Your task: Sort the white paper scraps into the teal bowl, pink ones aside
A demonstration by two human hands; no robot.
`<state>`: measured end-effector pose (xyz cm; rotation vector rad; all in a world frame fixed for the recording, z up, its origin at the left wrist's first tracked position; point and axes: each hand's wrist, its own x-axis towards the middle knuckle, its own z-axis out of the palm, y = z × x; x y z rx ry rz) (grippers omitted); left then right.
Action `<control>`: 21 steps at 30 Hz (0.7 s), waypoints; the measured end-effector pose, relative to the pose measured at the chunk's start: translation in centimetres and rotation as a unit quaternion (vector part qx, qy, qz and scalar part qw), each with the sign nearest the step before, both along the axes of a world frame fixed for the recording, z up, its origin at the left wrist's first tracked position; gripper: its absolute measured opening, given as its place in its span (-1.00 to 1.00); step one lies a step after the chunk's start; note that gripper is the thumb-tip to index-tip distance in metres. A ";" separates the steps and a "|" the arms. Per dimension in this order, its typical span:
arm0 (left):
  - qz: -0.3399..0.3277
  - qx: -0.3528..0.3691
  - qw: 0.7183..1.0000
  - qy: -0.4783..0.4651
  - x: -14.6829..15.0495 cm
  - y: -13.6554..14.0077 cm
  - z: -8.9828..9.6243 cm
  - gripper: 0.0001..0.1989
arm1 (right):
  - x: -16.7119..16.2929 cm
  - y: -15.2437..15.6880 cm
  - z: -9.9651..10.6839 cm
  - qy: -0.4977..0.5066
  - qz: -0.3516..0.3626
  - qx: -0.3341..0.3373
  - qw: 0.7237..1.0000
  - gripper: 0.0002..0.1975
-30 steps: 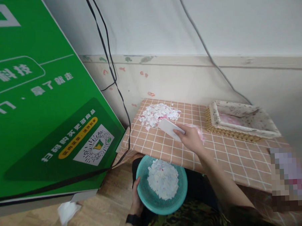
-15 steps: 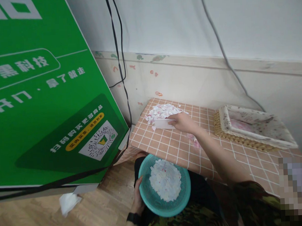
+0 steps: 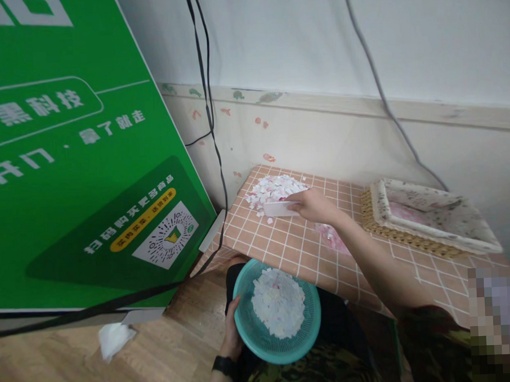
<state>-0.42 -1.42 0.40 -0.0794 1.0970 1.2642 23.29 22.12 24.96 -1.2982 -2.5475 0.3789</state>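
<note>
- Your right hand [image 3: 313, 204] gripped a flat white card [image 3: 279, 209], thumb and fingers pinching its right end, over the table.
- The card stood at the near edge of a heap of white and pinkish scraps [image 3: 269, 189] – the heap lay on the far left part of the checked tablecloth [image 3: 265, 241].
- Your left hand [image 3: 233, 328] was closed on the left rim of the turquoise basket [image 3: 313, 306]; the fingers beneath it were hidden.
- That basket sat at your lap, just below the table's front edge, with a mound of pale scraps [image 3: 279, 302] inside.
- Pink shreds [image 3: 334, 239] lay on the cloth, partly behind your right forearm.
- A cloth-lined wicker basket [image 3: 409, 235] stood farther right – pinkish material showed inside.
</note>
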 end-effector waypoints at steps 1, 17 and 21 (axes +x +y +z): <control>0.002 0.000 1.000 0.003 0.0 0.0 0.0 -0.63 | 0.1 -0.2 0.0 0.008 -0.002 0.002 1.000 -0.76; 0.002 -0.015 1.000 -0.001 0.2 0.2 0.9 -0.68 | 1.6 -1.1 -0.5 0.010 -0.015 0.023 1.000 -0.80; 0.008 -0.009 1.000 0.006 0.3 0.2 1.1 -0.68 | 1.2 -0.5 -1.2 -0.002 -0.029 0.012 1.000 -0.75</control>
